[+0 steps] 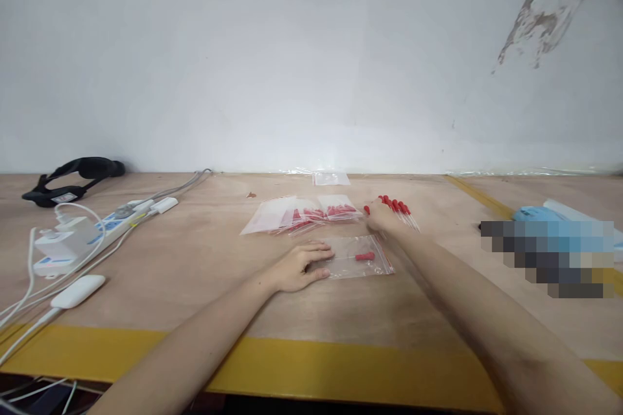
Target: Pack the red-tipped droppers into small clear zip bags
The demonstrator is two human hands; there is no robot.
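Note:
My left hand (302, 266) lies with its fingers outstretched on the left end of a clear zip bag (345, 266), holding it against the table. Inside that bag is one red-bulbed dropper (365, 257). Beyond it, my right hand (383, 217) is closed beside a row of red-bulbed droppers (396, 205) with thin pale stems. A red bulb (366, 210) shows at its fingertips; the rest of that dropper is hidden by the hand. Filled bags of red-bulbed droppers (316, 215) lie overlapping just past my left hand.
A small flat bag (331, 179) lies by the wall. To the left are a power strip (114, 225) with white chargers and cables, a white adapter (78, 292) and a black headband (73, 178). Blue plastic (540, 214) lies at right, partly pixelated. Yellow tape (311, 369) marks the front edge.

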